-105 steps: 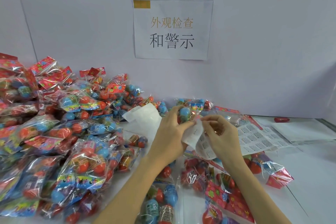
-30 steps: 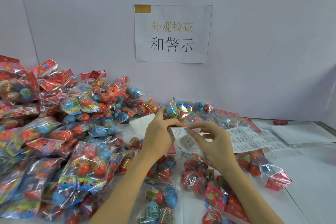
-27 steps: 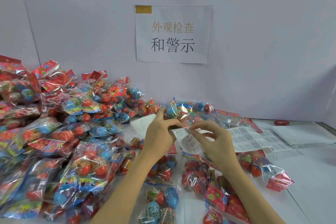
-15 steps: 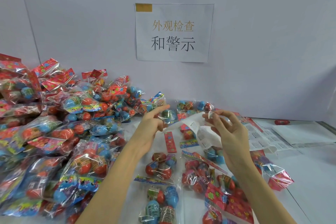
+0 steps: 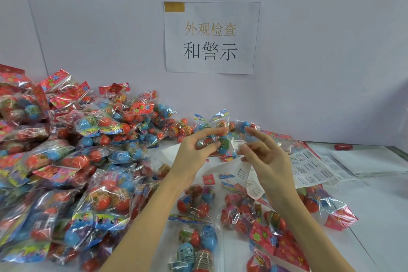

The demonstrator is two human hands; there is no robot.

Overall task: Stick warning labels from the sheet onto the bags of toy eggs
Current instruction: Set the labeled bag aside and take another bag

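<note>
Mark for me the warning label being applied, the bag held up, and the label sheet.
warning label (image 5: pixel 238 144), head view, centre of the small white label at the right hand's fingertips.
held bag (image 5: pixel 223 139), head view, clear front over the eggs.
label sheet (image 5: pixel 309 170), head view, middle of the printed grid.

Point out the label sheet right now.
The label sheet lies flat on the table at right, just beyond the right hand, its near edge over a bag of toy eggs.
</note>
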